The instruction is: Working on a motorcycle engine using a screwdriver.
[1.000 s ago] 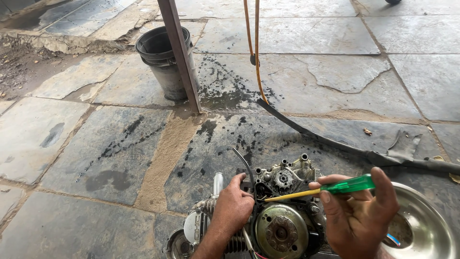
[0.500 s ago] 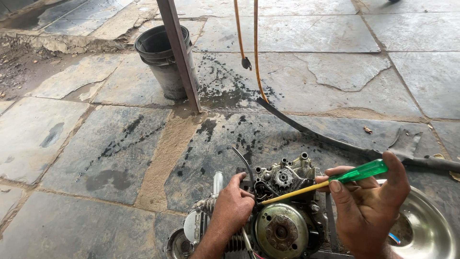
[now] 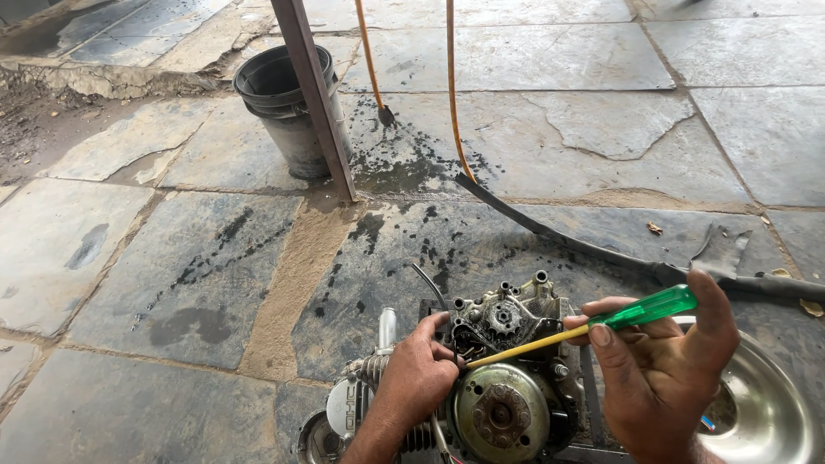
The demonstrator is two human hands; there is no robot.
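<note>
A small engine (image 3: 503,378) lies on the stone-slab floor (image 3: 198,283) at the bottom centre of the view, its round flywheel (image 3: 501,415) facing up and a small gear (image 3: 500,318) exposed near the top of the casing. The left hand (image 3: 418,378) rests on the engine's left side, fingers curled closed against the casing beside the gear housing; whether they pinch any part cannot be told. The right hand (image 3: 662,374) grips a screwdriver (image 3: 593,326) by its green handle, fingers wrapped shut around it; the yellow shaft slants down and left, with the tip at the casing just below the gear. A shallow metal bowl (image 3: 760,404) sits just right of the engine, partly behind the right hand. Farther back, a black bucket (image 3: 288,107) stands beside a slanted metal post (image 3: 318,99), well apart from the engine. Dark oil spatter (image 3: 404,159) marks the slabs between them.
</note>
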